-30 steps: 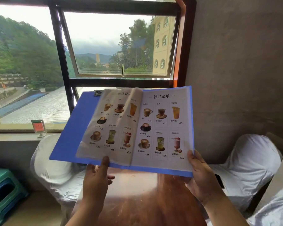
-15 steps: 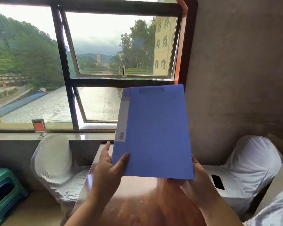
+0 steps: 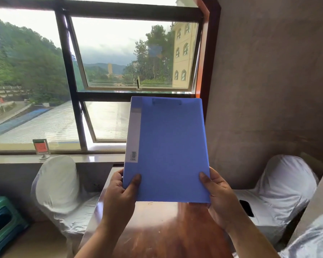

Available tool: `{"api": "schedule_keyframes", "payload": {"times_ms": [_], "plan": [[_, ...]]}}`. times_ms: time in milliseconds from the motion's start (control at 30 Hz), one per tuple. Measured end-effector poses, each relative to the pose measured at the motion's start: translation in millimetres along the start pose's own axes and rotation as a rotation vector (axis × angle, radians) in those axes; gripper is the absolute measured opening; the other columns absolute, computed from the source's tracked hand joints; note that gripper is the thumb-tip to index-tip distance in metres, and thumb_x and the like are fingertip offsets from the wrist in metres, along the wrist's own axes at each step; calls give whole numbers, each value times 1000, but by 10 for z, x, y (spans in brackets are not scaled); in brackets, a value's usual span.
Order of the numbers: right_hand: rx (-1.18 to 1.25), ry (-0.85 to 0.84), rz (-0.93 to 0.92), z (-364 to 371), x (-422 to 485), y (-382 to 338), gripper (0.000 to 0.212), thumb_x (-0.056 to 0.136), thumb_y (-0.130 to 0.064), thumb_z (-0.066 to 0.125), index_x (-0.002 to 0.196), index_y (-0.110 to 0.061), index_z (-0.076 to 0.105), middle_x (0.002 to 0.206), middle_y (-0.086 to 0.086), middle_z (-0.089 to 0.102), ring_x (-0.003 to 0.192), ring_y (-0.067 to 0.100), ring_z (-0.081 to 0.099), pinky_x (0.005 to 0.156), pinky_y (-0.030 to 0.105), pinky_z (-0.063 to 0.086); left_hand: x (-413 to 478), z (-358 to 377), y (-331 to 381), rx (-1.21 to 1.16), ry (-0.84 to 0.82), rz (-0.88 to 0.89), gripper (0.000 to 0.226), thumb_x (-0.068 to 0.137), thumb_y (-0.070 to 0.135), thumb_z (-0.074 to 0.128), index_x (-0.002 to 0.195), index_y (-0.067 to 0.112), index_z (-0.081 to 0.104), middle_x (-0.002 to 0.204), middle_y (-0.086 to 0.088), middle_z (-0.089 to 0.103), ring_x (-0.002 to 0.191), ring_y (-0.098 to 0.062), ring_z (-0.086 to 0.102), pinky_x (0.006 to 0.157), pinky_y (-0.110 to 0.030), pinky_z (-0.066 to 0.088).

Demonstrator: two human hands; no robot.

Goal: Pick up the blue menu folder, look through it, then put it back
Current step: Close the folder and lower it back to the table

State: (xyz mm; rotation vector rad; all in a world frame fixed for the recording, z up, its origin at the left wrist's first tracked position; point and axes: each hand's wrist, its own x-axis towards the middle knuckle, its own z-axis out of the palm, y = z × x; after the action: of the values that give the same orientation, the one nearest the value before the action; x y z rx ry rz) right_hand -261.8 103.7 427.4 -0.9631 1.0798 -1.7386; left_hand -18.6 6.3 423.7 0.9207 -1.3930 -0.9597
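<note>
the person is holding the closed blue menu folder upright above the wooden table, left hand and right hand each pinching a bottom corner, and should be lowering it flat, level, without dropping an edge.

A glossy reddish-brown wooden table stands below the window, with nothing visibly resting on its top.

The blue menu folder looked like matt, smooth plastic with a paler spine label of paper. The surface was glossy reddish wood, faintly scratched. White cloth covered the chairs. The wall was rough, matt plaster.
</note>
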Motion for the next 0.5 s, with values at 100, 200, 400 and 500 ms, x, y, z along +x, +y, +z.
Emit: {"api": "schedule_keyframes", "payload": {"times_ms": [100,200,400,500], "plan": [[2,48,8,-50,-29,64,39,91,-40,78,128,-28,77,121,12,82,98,32,80,61,43,69,-23,25,-90,-50,-38,-37,25,93,34,75,113,22,65,97,0,81,83,-15,78,65,-29,62],[-73,152,66,-249,-128,368,26,101,-32,68,125,-30,78,117,11,84,98,37,81,65,50,68,-132,54,-430,-35,-146,-197,33,86,38,82,107,18,67,98,-5,82,84,-22,79,67,-35,62],[-392,257,405,-946,-949,1703,28,110,3,54,108,-16,74,106,9,87,104,30,81,76,34,67,-1000,-71,-1875,425,-494,-602,23,87,22,81,103,23,64,96,-1,81,83,-16,78,79,-42,63],[-669,235,608,-1276,-1583,2438,24,107,-3,62,97,-22,70,97,-5,81,100,30,79,85,43,63,-1778,-143,-2509,681,-616,-702,30,83,33,82,96,30,56,89,8,73,74,-6,70,64,-31,56]]}}
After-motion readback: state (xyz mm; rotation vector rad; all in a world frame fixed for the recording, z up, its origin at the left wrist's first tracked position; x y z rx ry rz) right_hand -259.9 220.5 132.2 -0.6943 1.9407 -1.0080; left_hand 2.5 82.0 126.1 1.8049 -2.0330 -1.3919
